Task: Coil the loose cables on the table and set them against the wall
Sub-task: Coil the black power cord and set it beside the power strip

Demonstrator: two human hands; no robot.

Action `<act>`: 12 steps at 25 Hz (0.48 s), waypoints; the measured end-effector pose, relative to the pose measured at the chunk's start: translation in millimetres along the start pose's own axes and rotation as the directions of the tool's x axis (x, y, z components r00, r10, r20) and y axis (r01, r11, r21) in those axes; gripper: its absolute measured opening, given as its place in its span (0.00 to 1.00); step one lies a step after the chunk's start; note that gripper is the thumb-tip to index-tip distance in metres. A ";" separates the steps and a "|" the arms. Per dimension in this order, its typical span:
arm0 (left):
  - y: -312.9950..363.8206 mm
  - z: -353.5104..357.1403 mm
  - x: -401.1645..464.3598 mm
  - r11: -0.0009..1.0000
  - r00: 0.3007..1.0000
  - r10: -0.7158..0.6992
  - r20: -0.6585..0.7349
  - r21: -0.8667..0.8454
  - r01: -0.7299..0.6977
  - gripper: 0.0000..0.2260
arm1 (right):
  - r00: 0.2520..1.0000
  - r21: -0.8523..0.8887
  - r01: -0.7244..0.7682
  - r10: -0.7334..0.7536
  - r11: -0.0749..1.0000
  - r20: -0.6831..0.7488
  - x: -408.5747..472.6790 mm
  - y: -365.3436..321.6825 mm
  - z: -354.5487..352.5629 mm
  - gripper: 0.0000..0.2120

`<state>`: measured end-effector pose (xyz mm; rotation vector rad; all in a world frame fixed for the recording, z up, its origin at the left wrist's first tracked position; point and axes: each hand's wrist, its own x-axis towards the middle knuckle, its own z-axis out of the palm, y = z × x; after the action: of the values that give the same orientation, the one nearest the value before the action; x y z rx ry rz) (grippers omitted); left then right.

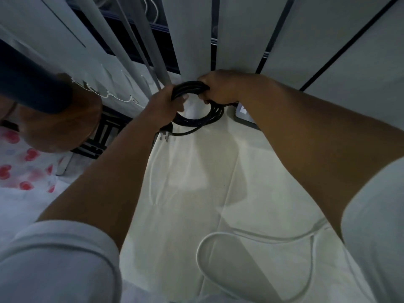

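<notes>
Fingers of the left hand (168, 101) and right hand (218, 88) curl tightly around a coiled black cable (196, 106), held upright at the far table (196, 171) edge against the wall (194, 40). Its plug (164, 134) hangs below; a loose white cable (218, 237) lies nearer.

dim room, pale vertical blinds (192, 33), white tablecloth (196, 182)
</notes>
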<state>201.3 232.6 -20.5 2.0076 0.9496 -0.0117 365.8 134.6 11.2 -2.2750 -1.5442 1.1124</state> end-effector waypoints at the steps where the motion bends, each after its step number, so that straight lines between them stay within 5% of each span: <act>1: -2.5 3.2 5.0 0.997 0.999 -0.030 -0.043 -0.073 0.027 0.08 | 0.998 -0.022 -0.001 -0.001 1.000 -0.070 3.0 1.9 2.5 0.03; 4: -10.8 19.2 13.3 0.911 0.969 -0.237 -0.075 -0.362 0.195 0.08 | 0.926 -0.085 -0.030 -0.004 0.996 -0.377 3.1 10.3 19.1 0.12; 9: -8.2 53.6 10.7 0.467 0.794 -0.601 0.095 -0.764 0.445 0.14 | 0.774 -0.017 0.013 -0.021 1.000 -0.633 -42.7 30.5 79.2 0.21; 12: -2.6 66.5 17.1 0.511 0.777 -0.630 -0.003 -0.755 0.411 0.16 | 0.800 -0.040 0.094 -0.100 0.995 -0.591 -68.6 34.2 115.4 0.27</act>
<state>233.9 195.8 -68.6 0.9239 1.4547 0.2828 301.7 31.2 -55.1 -2.2077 -1.3683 0.2961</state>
